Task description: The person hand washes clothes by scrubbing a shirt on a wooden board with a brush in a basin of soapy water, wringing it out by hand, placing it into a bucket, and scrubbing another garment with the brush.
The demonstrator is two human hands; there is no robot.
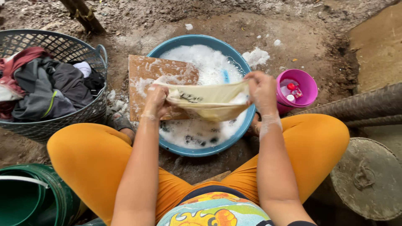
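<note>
A pale yellow wet cloth (209,100) is stretched between my two hands above a blue basin (197,150) full of soapy water. My left hand (155,102) grips the cloth's left end, over a wooden washboard (144,69) that leans on the basin's left rim. My right hand (261,92) pinches the right end near the basin's right rim. Both wrists carry suds. A small blue brush (225,76) lies in the foam behind the cloth.
A dark mesh basket (63,48) of clothes stands at the left. A pink tub (307,90) with small bottles sits right of the basin. A green bucket (50,188) is at lower left, a round metal lid (368,178) at lower right. The ground is wet mud.
</note>
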